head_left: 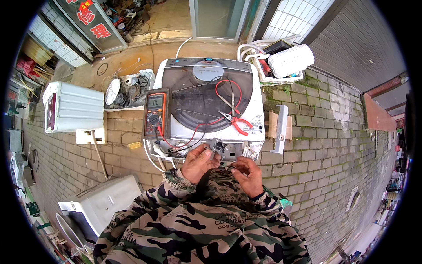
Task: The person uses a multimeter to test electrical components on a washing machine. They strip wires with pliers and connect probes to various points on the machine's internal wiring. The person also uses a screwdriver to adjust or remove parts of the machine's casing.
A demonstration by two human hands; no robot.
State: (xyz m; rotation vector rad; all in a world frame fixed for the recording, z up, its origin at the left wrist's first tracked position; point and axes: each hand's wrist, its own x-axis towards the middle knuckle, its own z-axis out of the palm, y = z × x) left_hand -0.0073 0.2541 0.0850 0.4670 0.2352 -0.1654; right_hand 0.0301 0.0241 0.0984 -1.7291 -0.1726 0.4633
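Observation:
My left hand (196,163) pinches a small grey and black switch-like part (218,145) between thumb and fingers. It is held up over the front edge of a white top-loading washing machine (257,94). To its right, my right hand (249,177) has its fingers curled together; whether something small is between them is hidden. On the machine's dark lid lie red-handled pliers (238,122) and the multimeter's test probes (232,102) with red and black leads. The orange-framed multimeter (155,115) rests at the lid's left side. Wiring shows in the machine's opened front strip (250,149).
A white plastic tub (74,107) and a box of machine parts (131,90) stand on the left. A white basket (281,79) with a white drum sits behind right. A white panel (280,130) lies right of the machine; another white appliance (105,202) lies near left.

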